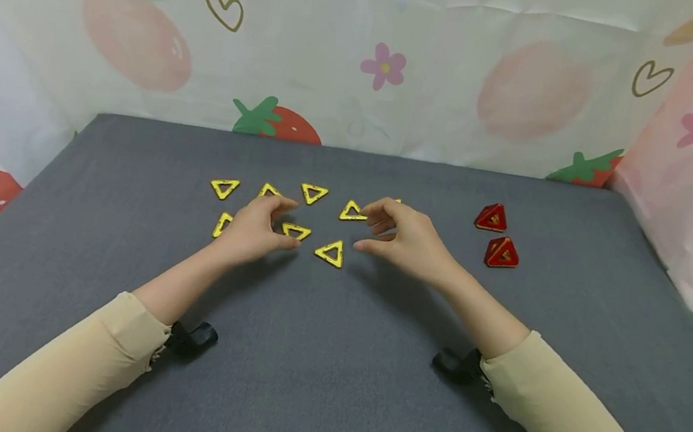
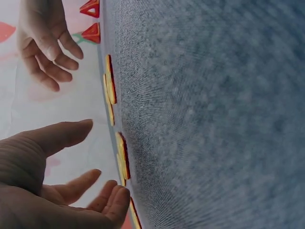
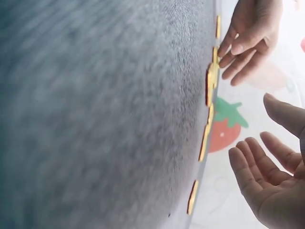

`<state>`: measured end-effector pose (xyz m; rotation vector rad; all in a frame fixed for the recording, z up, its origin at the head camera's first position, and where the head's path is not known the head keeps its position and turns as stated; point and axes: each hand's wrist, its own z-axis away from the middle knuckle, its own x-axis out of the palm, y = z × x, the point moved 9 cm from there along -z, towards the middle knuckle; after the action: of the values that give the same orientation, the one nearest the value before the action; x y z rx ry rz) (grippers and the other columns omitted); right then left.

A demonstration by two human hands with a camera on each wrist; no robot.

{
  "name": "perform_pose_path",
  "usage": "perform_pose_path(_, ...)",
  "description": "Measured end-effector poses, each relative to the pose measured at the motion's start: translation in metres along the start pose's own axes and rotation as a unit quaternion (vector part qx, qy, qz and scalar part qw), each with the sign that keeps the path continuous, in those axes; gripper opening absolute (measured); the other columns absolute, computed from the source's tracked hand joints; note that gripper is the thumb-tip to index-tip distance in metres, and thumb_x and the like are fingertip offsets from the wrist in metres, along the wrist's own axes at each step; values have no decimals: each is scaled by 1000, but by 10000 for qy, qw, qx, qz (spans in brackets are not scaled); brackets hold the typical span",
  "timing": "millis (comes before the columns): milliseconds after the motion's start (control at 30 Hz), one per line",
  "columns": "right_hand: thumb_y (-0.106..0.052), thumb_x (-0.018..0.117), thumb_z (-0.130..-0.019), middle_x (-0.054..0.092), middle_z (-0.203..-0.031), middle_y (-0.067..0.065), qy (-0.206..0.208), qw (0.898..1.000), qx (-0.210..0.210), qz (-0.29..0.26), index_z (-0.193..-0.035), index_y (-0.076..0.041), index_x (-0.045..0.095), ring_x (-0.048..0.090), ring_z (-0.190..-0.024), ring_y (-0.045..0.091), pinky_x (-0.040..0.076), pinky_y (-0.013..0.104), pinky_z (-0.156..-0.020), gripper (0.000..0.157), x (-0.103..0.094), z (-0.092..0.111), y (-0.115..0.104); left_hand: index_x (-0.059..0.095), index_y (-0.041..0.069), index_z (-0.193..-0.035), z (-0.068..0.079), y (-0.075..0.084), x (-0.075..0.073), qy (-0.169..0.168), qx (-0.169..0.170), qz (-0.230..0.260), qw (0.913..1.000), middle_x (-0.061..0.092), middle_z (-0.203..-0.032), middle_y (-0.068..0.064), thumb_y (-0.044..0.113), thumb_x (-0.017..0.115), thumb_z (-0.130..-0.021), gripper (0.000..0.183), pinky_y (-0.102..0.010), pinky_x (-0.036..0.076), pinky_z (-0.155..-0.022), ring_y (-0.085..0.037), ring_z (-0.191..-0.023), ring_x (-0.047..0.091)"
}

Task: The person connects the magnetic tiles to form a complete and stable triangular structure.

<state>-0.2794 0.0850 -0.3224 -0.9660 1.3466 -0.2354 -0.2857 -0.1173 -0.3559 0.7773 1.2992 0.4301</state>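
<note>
I've got the front yellow triangular frame (image 1: 340,254) flat between both hands, just left of the right hand (image 1: 406,237), which looks nearer. No long axis; one corner points left. Left hand (image 1: 255,229) is at another yellow frame (image 1: 297,228). Both spread, holding nothing. Grey cloth-covered bench (image 1: 324,388), red pyramids (image 1: 491,217) off right, strawberry-print curtain (image 1: 432,118) behind.

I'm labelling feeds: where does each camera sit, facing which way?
Head: head-worn, facing forward and down at yellow triangular frames; left hand, right hand and sleeves show.
Left wrist: worn there, looking across gray cloth toward the backdrop; both hands show.
Right wrist: worn there, also facing the backdrop; both hands show.
Head and left wrist share red pyramids.
</note>
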Motion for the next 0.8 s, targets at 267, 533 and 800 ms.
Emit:
perform_pose_path(267, -24, 79, -85, 64, -128, 10, -606, 9979, 106, 221, -130, -9, 58, 66, -111, 24, 55, 39, -93, 52, 21, -11, -3, 50, -3, -139, -2, -10, 2, 22, -280, -107, 9995, 52, -141, -24, 18, 73, -88, 60, -51, 44, -106, -39, -127, 51)
perform_pose_path(533, -25, 81, -83, 64, -130, 8, -953, 9943, 171, 437, -133, -8, 58, 67, -109, 22, 56, 35, -91, 58, 34, -17, -2, 54, -4, -134, -5, -13, 5, 149, -350, -119, 9992, 55, -135, -25, 17, 74, -87, 55, -49, 45, -104, -37, -121, 53)
perform_pose_path(800, -27, 81, -82, 64, -129, 10, -1041, 9917, -103, 747, -128, -5, 61, 65, -111, 24, 53, 36, -96, 55, 43, -19, -1, 55, -6, -133, -5, -15, 3, 261, -281, -250, 9990, 54, -131, -26, 17, 73, -87, 55, -48, 45, -101, -35, -115, 53)
